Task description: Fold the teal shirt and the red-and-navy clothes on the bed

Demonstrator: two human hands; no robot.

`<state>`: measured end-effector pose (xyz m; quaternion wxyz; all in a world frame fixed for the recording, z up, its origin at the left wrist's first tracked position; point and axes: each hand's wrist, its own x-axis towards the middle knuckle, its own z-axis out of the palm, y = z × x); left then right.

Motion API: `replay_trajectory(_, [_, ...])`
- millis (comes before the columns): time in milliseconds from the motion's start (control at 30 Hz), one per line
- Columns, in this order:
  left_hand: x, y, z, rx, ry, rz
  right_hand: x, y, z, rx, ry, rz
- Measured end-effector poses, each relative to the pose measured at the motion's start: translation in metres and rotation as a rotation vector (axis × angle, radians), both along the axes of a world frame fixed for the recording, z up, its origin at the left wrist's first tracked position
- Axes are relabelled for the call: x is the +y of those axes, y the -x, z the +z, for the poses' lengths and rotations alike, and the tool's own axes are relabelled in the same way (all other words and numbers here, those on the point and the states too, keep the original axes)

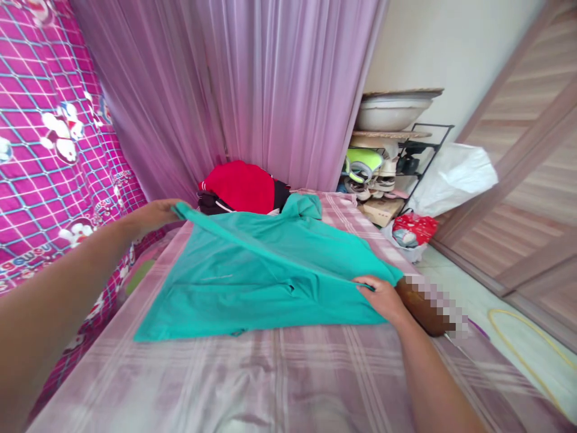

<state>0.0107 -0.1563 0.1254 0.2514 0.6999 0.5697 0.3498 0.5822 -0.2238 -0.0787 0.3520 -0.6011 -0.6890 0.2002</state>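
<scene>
A teal shirt (261, 270) lies spread across a bed with a pale plaid sheet (279, 373). My left hand (155, 213) is closed on the shirt's far left edge and lifts it slightly. My right hand (381, 296) pinches the shirt's right edge near the bed's side. The cloth is stretched between both hands, with a fold running across it.
A pile of red and dark clothes (243, 186) sits at the bed's far end before a purple curtain (234, 90). A pink patterned cloth (49, 138) hangs left. A shoe rack (387, 168), white bag (451, 177) and red bag (412, 230) stand right, beside a wooden door (532, 180).
</scene>
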Motion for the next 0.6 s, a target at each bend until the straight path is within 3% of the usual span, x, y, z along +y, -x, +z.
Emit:
replay_trajectory(100, [-0.032,0.028,-0.035,0.103,0.107,-0.012,-0.009,-0.008,-0.006,-0.003,-0.023,0.028])
replay_trajectory(200, [-0.058,0.044,-0.075,0.164,0.116,-0.005,-0.015,-0.013,-0.008,-0.029,-0.029,0.046])
replay_trajectory(367, [-0.093,0.048,-0.130,0.405,-0.063,0.009,-0.022,-0.008,-0.004,-0.084,0.004,0.000])
replay_trajectory(467, [-0.107,0.050,-0.147,0.642,-0.074,-0.008,-0.028,-0.002,0.005,-0.140,0.078,-0.022])
replay_trajectory(600, [-0.111,0.048,-0.146,0.753,-0.084,0.078,-0.030,0.016,0.033,-0.151,0.084,0.005])
